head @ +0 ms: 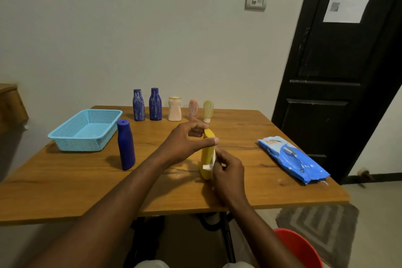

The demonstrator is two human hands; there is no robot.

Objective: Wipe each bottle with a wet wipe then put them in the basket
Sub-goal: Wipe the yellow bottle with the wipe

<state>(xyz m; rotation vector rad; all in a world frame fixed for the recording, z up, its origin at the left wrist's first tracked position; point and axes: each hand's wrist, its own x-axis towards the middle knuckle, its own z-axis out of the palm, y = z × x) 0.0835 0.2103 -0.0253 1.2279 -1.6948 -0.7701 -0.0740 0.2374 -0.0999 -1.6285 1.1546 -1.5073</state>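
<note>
**Here, a wipe (207, 167) on the yellow bottle (207, 154)**

Both hands are clamped on things at the middle of the counter (65, 180), a little nearer its near edge than its far one. The left hand (185, 143) pinches the top of the yellow bottle, thumb across the front and curled fingers behind. The bottle stands almost upright, and its base seems to rest on the wood. The right hand (228, 172) grips the folded white wipe and holds it against the bottle's lower right side. The two hands are close together, one above the other, but not touching.

The basket (80, 144), pale blue and perforated, sits by the far left corner. A plain blue bottle (126, 146) stands just beside the basket's near right corner, leaning slightly.

Five more bottles line the far edge, all upright and set a little apart from each other. From left to right they are a streaked bottle (138, 105) in dark blue, a second streaked bottle (155, 104) like it, a cream bottle (174, 109), a pink tube (193, 109) and a green tube (208, 110) on a white cap. The left hand hides the foot of the pink tube.

A blue pack (293, 159) of wipes lies flat along the right edge, well apart from the hands.

Below the near right corner are a red bucket (300, 248) and a grey rug (322, 224). A black door (326, 61) stands behind the right edge.
</note>
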